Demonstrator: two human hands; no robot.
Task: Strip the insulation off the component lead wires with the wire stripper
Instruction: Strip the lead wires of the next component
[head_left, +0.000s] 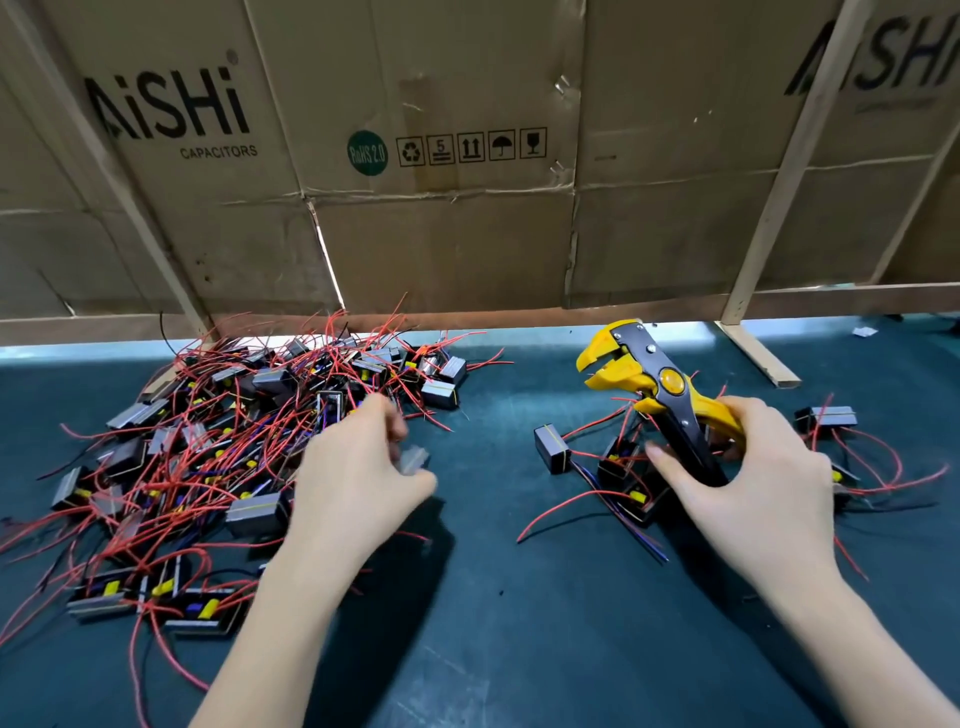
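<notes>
A large heap of small black-and-grey components with red lead wires covers the left of the dark green mat. My left hand hovers at the heap's right edge, fingers curled and blurred, with a small grey component at its fingertips; whether it grips the piece is unclear. My right hand grips the handles of a yellow-and-black wire stripper, jaws pointing up and left, open with nothing in them. A smaller group of components lies under the stripper.
A cardboard wall on wooden slats stands along the back of the mat. More components with red wires lie at the far right. One lone component sits mid-mat. The green mat stretches toward me.
</notes>
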